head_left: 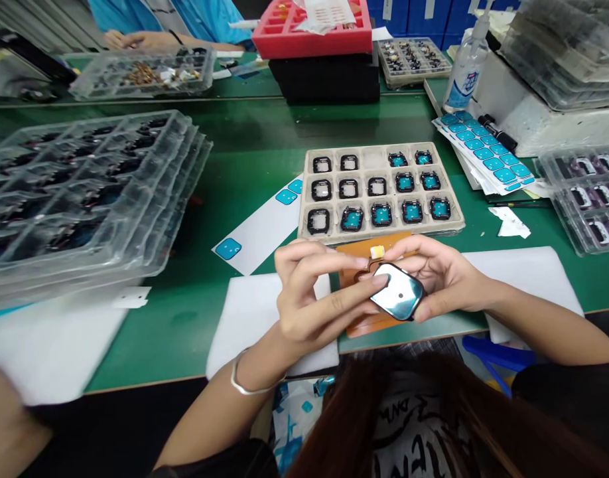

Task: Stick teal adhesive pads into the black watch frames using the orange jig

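Note:
My right hand point(441, 275) holds a shiny watch-shaped part point(398, 292) with a black rim, thumb at its lower right edge. The fingers of my left hand point(314, 292) touch its upper left side, one fingertip lying on the glossy face. Both hands are over an orange mat point(369, 325). A small yellow and white piece point(377, 252) shows just above the part. Beyond my hands stands a beige tray point(384, 232) of black frames, several with blue film. A white sheet point(259, 232) with a few blue stickers lies left of the tray.
Stacked clear trays point(170, 219) stand at the left. On the right are blue sticker sheets point(488, 153), a spray bottle point(464, 73) and a tray of purple-tinted parts point(563, 199). A red box point(314, 43) sits at the back; a person in blue point(205, 23) is across the table.

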`<state>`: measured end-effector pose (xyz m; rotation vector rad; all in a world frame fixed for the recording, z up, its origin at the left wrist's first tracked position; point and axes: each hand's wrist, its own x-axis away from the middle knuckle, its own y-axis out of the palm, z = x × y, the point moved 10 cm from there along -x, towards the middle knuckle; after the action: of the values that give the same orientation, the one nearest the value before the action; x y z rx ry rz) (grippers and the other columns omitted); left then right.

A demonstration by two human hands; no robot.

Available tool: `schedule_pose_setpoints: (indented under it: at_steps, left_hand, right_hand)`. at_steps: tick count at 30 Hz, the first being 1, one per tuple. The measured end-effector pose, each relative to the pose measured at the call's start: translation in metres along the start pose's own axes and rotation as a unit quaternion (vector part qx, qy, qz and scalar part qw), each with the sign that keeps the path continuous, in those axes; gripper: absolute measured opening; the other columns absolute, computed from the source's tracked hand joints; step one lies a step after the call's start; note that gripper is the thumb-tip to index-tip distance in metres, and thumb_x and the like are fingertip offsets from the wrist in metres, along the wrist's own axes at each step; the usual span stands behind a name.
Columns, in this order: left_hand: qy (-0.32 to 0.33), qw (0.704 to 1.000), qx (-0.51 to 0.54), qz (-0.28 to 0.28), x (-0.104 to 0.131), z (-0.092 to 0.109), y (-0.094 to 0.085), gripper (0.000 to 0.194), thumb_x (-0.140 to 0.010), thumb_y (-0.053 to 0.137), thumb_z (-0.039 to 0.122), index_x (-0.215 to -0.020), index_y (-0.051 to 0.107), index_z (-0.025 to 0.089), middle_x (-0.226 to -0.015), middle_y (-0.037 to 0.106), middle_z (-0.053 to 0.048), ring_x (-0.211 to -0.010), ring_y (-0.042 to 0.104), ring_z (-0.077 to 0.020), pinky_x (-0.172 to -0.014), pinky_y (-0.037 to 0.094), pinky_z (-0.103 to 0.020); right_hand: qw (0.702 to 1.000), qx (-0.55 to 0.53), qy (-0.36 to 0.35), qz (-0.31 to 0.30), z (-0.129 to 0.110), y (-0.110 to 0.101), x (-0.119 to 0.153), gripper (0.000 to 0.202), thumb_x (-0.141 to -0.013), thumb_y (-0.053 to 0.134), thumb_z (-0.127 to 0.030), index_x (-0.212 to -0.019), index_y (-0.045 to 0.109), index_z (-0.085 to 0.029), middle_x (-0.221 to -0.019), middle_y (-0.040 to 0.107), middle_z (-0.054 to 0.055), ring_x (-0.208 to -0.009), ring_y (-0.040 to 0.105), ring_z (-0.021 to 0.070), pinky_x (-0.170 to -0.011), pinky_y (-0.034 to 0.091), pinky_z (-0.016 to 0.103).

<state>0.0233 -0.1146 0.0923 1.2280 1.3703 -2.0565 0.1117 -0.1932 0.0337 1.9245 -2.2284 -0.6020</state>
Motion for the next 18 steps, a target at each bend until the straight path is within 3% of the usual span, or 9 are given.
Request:
schedule_pose_setpoints:
  at_steps: [5, 12, 18]
  left_hand:
    - [0.026, 0.998, -0.036, 0.035, 0.003, 0.008, -0.009, 0.017, -0.092, 0.062, 0.030, -0.101, 0.071, 0.041, -0.079, 0.060, -0.003, -0.083, 0.047, -0.0218, -0.078, 0.049, -0.041]
    - [0.045, 0.998, -0.039, 0.031, 0.001, 0.019, -0.013, 0.018, -0.090, 0.066, 0.020, -0.094, 0.072, 0.037, -0.071, 0.056, 0.000, -0.082, 0.047, -0.0192, -0.090, 0.048, -0.040]
    - [0.038, 0.998, -0.040, 0.020, 0.000, 0.024, -0.015, 0.025, -0.089, 0.068, 0.013, -0.087, 0.072, 0.038, -0.065, 0.057, 0.001, -0.078, 0.045, -0.0192, -0.090, 0.048, -0.037]
  right_hand:
    - [0.998, 0.046, -0.028, -0.014, -0.006, 0.002, 0.001, 0.057, -0.072, 0.085, -0.016, -0.121, 0.056, -0.021, -0.119, 0.072, 0.008, -0.112, 0.069, 0.0175, -0.093, 0.057, 0.028]
    - [0.996, 0.054, -0.072, -0.026, -0.013, 0.005, 0.001, 0.060, -0.067, 0.088, -0.011, -0.118, 0.058, -0.022, -0.123, 0.070, 0.008, -0.120, 0.065, 0.0181, -0.100, 0.054, 0.030]
    - [0.991, 0.057, -0.110, -0.048, -0.019, 0.012, 0.002, 0.062, -0.066, 0.088, -0.009, -0.119, 0.060, -0.024, -0.132, 0.066, 0.009, -0.129, 0.058, 0.0211, -0.107, 0.050, 0.037]
